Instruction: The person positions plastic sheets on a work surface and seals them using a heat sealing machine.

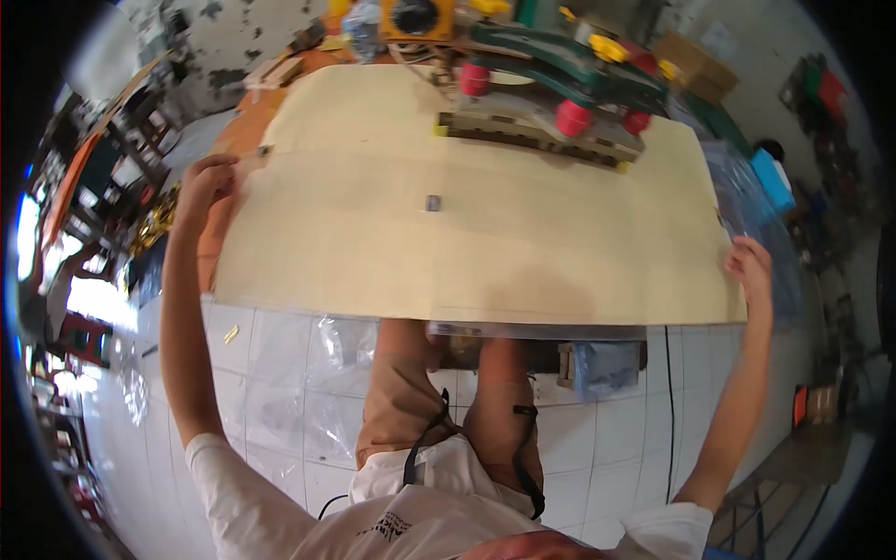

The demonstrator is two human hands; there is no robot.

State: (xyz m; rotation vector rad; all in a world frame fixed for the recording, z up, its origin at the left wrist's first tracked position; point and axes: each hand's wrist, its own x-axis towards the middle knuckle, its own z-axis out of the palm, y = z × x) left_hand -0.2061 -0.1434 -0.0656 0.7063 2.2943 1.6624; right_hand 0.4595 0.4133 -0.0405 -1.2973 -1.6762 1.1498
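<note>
A wide cream-coloured sheet (355, 243) covers the worktable before me, with a small dark mark near its middle. My left hand (215, 177) is closed in a pinch just beyond the left edge. From its fingertips a faint, see-through strip, seemingly clear plastic sheet (249, 162), reaches toward the cream surface. My right hand (749, 268) is at the right edge, fingers bent together; what they grip is too thin or blurred to make out. At the back stands a dark green device (551, 65) with red knobs and a long metal bar (537, 140).
An orange box-shaped machine (415, 19) stands at the back, with wooden pieces (273, 73) at the back left. Clear plastic film (747, 187) hangs by the right side. Plastic scraps (317, 401) and a black cable (670, 411) lie on the tiled floor. A cardboard box (693, 65) is behind.
</note>
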